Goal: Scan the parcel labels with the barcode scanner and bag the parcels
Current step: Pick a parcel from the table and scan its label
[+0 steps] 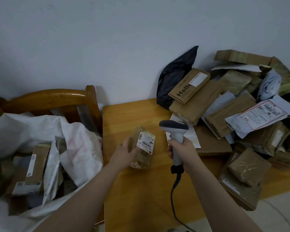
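A small taped parcel (144, 148), label up, is clasped at the middle of the wooden table (124, 190) by the left hand (126, 154), and the barcode scanner (174, 129), just right, is gripped by the right hand (181, 152).

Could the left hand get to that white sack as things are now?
Probably yes. The left hand holds the small parcel near the edge of the table, and the sack gapes right beside it, nothing between.
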